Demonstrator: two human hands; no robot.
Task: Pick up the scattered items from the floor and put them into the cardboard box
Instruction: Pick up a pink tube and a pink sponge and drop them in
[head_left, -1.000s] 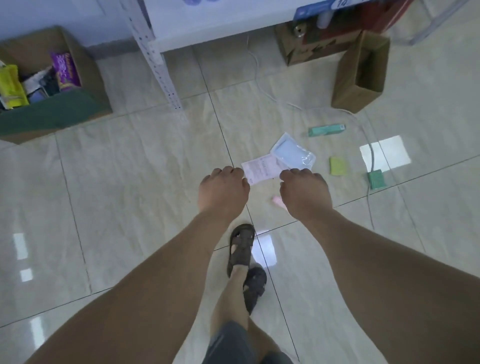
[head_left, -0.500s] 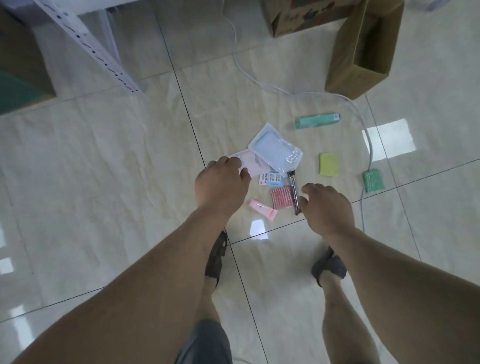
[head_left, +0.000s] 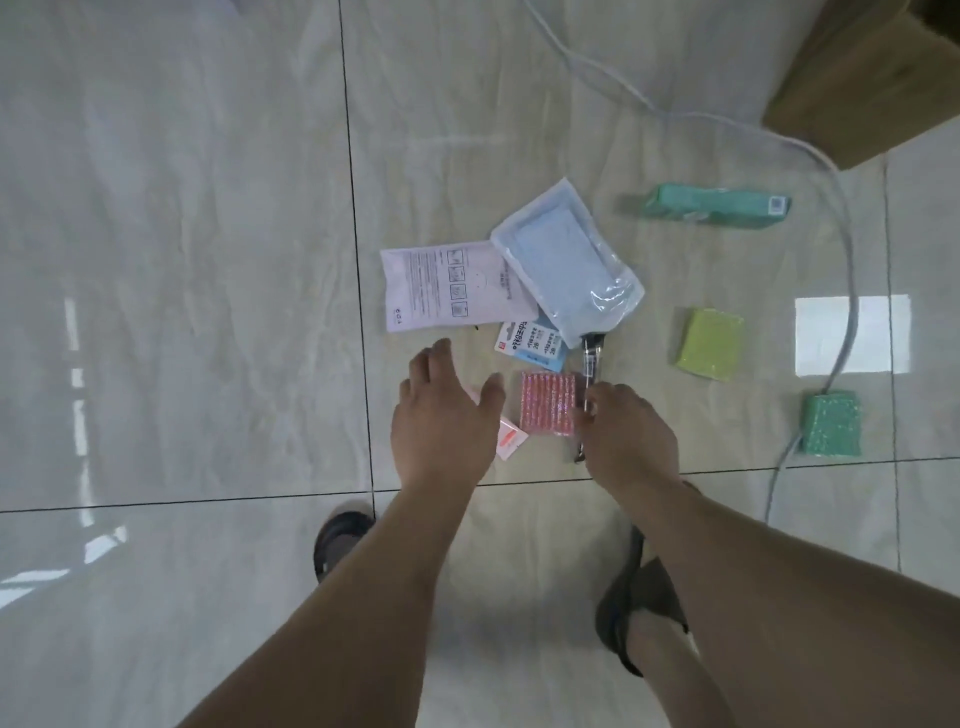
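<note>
Over floor items — left hand (head_left: 441, 421) spread, right hand (head_left: 626, 436) on pen (head_left: 590, 364)

Pale beige marbled tile floor (head_left: 182, 260) with dark grout lines. A white printed paper packet (head_left: 441, 291), a clear plastic pouch with light blue contents (head_left: 561, 260), a ribbed glittery pink sponge (head_left: 548, 402), a yellow-green glitter sponge (head_left: 710, 343), a green glitter sponge (head_left: 830, 423), a long teal wrapped pack (head_left: 711, 205), a brown cardboard box (head_left: 872, 78).

Pink sponge (head_left: 549, 402), white packet (head_left: 447, 291), blue pouch (head_left: 566, 260) lie flat on tiles.
</note>
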